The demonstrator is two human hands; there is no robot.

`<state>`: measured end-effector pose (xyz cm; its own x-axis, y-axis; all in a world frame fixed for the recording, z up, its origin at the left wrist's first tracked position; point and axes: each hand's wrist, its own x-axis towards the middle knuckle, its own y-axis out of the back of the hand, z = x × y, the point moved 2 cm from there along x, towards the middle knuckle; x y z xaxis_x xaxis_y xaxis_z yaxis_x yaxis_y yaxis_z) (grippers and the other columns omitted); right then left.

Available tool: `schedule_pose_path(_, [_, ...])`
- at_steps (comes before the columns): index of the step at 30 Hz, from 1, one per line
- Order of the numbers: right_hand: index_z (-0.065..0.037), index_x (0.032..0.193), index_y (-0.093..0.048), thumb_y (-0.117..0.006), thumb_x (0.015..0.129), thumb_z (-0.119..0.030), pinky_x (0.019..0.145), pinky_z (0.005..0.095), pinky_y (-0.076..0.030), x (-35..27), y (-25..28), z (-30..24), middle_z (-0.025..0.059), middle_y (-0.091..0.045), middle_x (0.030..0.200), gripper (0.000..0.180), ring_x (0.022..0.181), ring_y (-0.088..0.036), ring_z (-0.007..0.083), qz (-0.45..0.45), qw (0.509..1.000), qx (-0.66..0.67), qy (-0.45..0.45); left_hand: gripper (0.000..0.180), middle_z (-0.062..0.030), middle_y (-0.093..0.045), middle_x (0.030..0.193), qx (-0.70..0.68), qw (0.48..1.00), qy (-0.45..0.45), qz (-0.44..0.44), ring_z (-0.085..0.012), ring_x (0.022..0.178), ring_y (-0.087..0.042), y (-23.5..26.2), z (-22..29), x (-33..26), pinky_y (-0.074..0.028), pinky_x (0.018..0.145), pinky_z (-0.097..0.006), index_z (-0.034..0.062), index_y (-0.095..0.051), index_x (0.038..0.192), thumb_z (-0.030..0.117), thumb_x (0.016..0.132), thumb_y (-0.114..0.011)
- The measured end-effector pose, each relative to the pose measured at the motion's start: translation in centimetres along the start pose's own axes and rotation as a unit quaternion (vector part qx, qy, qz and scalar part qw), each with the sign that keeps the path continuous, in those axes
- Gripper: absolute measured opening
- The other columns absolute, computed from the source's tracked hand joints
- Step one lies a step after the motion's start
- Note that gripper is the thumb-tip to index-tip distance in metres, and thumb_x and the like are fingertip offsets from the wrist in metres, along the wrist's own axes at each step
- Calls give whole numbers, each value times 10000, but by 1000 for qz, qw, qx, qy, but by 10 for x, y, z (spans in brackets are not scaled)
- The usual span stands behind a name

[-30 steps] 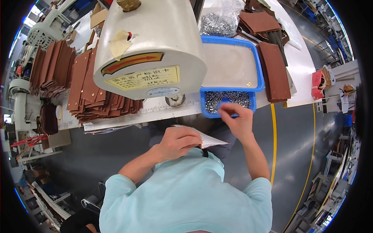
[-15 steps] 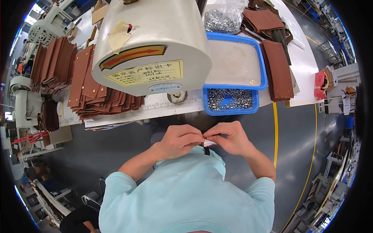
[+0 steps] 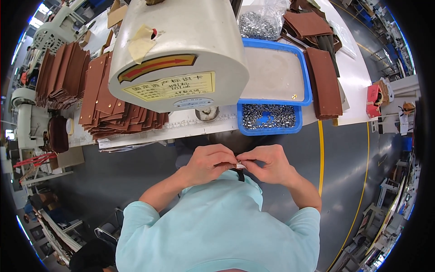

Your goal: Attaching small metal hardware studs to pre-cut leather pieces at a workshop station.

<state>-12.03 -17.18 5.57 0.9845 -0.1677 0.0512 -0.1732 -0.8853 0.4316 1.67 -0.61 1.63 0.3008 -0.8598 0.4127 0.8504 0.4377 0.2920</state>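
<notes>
Hands meet over a small part

Right hand (image 3: 271, 164), which a second ago reached into the blue tray of small metal fasteners (image 3: 270, 117), is back at my chest. Both hands now pinch a small pale piece (image 3: 240, 165) between fingertips, left hand (image 3: 209, 162) clenched on its other side. Fastener fetched, I judge; fitting is underway, clear of the desk (image 3: 190, 124).

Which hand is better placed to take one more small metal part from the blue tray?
Probably the right hand. The blue tray of small metal parts lies ahead on its side, closer than to the left hand. Both hands now pinch one small piece together.
</notes>
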Motion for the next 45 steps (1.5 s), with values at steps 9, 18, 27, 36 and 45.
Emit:
schedule_pose_path(9, [-51,1064,-745,-857,761,-95,623,334,-560,-2,-7,5,89,-745,853,326,723,-719,233,43,991,-50,118,150,-67,-730,962,-45,987,153,-21,-183,815,-712,-2,7,-2,-588,683,-287,42,-763,980,14,835,-784])
schedule_pose_path(18, [-46,1051,-721,-846,734,2,647,325,-581,0,-10,7,85,-726,855,344,754,-718,222,66,993,-26,96,188,-85,-739,967,-72,977,200,-15,-179,910,-735,-3,10,1,-614,779,-304,30,-765,1036,34,853,-804])
schedule_pose_path(27, [-18,952,-657,-756,633,126,660,326,-578,-2,-19,15,111,-691,889,363,811,-676,245,102,984,40,141,338,-76,-773,915,6,972,205,-118,-205,759,-736,-5,11,13,-578,689,-294,77,-775,1090,274,825,-844])
schedule_pose_path(36, [-43,1157,-728,-804,749,-5,798,351,-595,12,21,-1,130,-743,1002,417,933,-727,282,-40,996,-23,83,400,-100,-774,994,-54,969,220,-103,-215,833,-755,-11,0,13,-581,738,-315,65,-698,1245,176,873,-795])
schedule_pose_path(45, [-7,913,-776,-779,756,4,770,375,-591,65,174,94,157,-759,859,157,831,-743,312,56,913,-356,-190,325,-115,-705,1174,143,968,132,-161,-315,945,-705,-4,17,17,-573,779,-370,75,-691,1216,7,900,-658])
